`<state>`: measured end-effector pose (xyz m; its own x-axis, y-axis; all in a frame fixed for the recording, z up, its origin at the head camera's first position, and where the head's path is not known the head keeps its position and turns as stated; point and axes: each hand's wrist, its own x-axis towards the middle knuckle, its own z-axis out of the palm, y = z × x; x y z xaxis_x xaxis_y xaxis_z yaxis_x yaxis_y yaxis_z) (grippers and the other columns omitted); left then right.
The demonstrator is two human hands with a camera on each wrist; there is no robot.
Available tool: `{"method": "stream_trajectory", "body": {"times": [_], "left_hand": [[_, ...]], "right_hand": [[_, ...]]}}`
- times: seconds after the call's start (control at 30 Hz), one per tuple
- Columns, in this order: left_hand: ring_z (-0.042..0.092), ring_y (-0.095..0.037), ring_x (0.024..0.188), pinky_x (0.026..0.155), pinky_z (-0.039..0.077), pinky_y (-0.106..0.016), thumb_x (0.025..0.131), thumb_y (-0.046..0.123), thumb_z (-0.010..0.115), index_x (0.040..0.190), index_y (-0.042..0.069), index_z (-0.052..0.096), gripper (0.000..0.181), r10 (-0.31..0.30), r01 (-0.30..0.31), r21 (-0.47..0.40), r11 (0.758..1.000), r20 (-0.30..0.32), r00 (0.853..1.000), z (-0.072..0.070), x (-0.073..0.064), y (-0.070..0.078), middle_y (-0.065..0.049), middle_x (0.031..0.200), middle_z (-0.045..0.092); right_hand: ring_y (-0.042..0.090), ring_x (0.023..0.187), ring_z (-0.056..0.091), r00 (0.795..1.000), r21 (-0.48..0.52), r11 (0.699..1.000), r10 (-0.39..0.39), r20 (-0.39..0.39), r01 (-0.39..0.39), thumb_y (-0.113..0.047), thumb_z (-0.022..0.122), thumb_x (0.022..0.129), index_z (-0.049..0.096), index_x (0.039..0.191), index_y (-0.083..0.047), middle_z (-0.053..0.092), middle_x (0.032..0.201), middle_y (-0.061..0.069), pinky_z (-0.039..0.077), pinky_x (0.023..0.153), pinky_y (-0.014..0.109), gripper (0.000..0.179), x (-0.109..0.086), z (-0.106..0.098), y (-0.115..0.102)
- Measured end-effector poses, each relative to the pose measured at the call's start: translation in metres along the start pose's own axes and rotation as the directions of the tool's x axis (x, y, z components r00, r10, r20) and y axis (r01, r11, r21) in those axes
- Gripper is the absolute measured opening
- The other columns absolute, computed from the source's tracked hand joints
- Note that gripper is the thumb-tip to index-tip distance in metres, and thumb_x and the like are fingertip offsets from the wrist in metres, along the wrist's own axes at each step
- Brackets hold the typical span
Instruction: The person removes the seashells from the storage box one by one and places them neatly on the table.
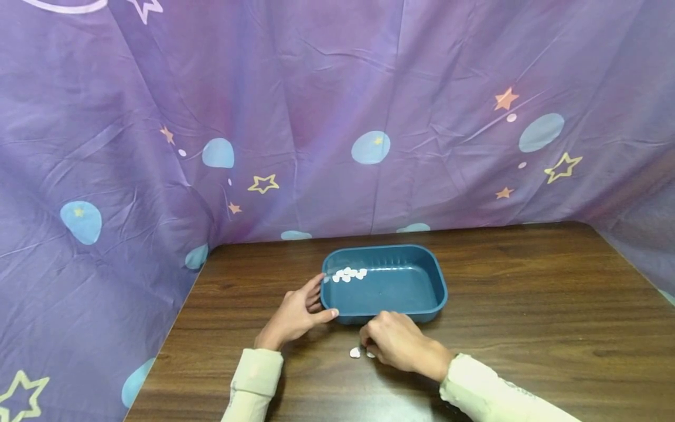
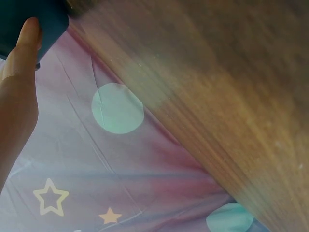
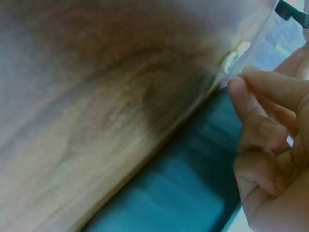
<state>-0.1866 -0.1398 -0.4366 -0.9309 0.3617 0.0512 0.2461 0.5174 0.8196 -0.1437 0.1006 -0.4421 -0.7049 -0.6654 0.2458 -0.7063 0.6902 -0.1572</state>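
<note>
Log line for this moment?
left hand: touching tub | right hand: beside white pieces on table | in tub: more white pieces

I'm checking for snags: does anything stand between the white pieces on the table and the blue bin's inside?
Yes: the near wall of the blue bin stands between. In the head view, the right hand partly covers one white piece. Nothing else visible does.

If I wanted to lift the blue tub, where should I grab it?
I'd hold the blue tub by its rim at both short ends, one hand from each side. It's longer sideways than front to back, with raised walls, so that should keep it level. The left hand touches its left end.
</note>
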Motion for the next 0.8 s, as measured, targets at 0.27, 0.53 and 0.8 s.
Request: {"method": "stream_trajectory", "body": {"times": [0.27,0.53,0.8], "left_hand": [[0.061,-0.039,0.127,0.107,0.054,-0.045,0.085,0.031,0.081,0.155,0.000,0.034,0.090,0.011,-0.011,0.018,1.000,-0.005,1.000,0.000,0.000,-0.002,-0.030,0.146,0.049],[0.060,-0.039,0.128,0.106,0.054,-0.045,0.085,0.033,0.080,0.156,0.001,0.032,0.091,-0.004,0.004,0.009,1.000,0.005,1.000,0.000,0.000,-0.003,-0.029,0.148,0.048],[0.060,-0.040,0.127,0.106,0.055,-0.045,0.085,0.031,0.081,0.155,0.000,0.032,0.091,-0.002,0.002,0.011,1.000,-0.001,1.000,0.000,0.000,-0.002,-0.030,0.148,0.047]], "right_hand": [[0.009,0.061,0.065,1.000,0.029,0.999,-0.019,0.004,0.019,-0.012,0.082,0.073,0.076,0.074,-0.024,0.074,0.071,-0.011,0.055,0.051,0.024,0.013,0.002,-0.010,-0.002],[-0.010,0.058,0.054,0.997,0.373,0.927,0.014,0.070,-0.039,-0.010,0.082,0.078,0.076,0.077,-0.018,0.071,0.066,-0.011,0.048,0.052,0.010,0.010,0.009,-0.026,0.005],[-0.001,0.054,0.059,0.991,0.500,0.856,0.119,0.065,-0.136,-0.016,0.082,0.081,0.078,0.085,-0.018,0.071,0.064,-0.012,0.049,0.051,0.015,0.005,0.023,-0.043,0.021]]}}
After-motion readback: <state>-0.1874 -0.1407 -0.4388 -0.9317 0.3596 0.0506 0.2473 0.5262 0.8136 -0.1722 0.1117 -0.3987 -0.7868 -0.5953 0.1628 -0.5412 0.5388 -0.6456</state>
